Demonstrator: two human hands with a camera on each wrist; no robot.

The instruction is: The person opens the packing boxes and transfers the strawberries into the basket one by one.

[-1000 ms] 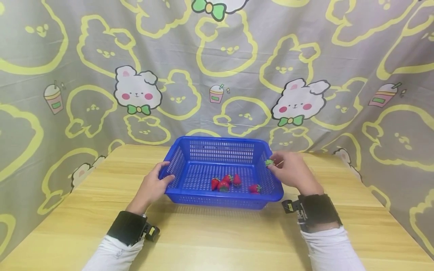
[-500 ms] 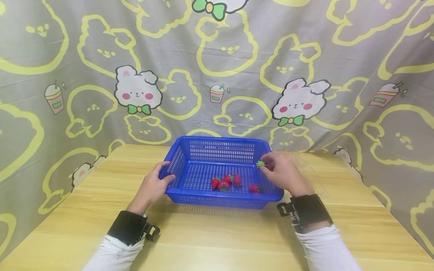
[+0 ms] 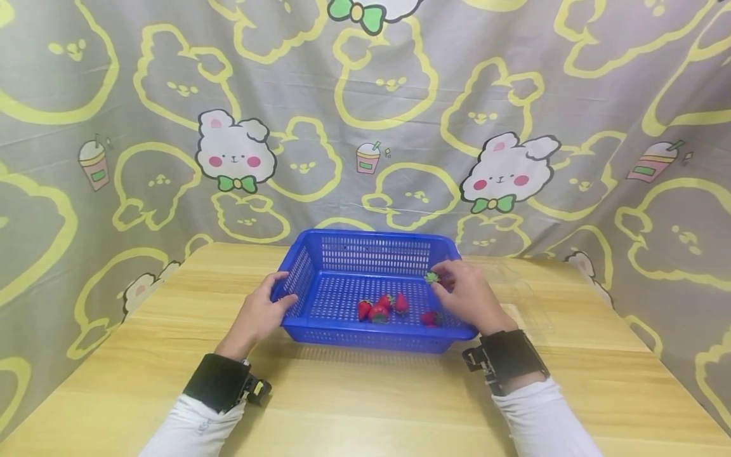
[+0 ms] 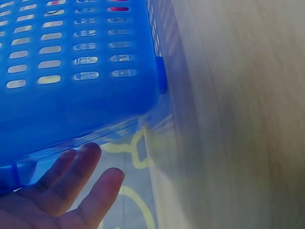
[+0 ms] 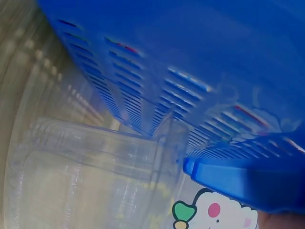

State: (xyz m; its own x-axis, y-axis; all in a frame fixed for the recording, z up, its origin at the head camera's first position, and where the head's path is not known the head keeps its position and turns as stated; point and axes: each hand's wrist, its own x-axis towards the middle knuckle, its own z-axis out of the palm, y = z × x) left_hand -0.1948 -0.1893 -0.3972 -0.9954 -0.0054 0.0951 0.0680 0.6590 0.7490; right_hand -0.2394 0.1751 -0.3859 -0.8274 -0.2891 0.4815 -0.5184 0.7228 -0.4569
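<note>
A blue perforated plastic basket (image 3: 365, 332) stands on the table. My left hand (image 3: 264, 314) holds its left rim, the thumb over the edge; in the left wrist view several fingers (image 4: 107, 188) show near the basket's outer side. My right hand (image 3: 471, 293) pinches a strawberry (image 3: 432, 278) by its body, over the right part of the basket. Only the green leaves show plainly; the fingers hide most of the fruit. Inside the basket, several red strawberries (image 3: 379, 313) lie clustered near the front, and a single strawberry (image 3: 430, 318) lies apart to the right.
A clear plastic box (image 5: 86, 167) stands just right of the basket, faint in the head view behind my right wrist. A grey curtain (image 3: 394, 82) with yellow and white cartoon figures hangs behind the wooden table (image 3: 365, 400).
My right hand has moved left with the strawberry, from the basket's right rim to above its inside. My left hand has stayed on the left rim.
</note>
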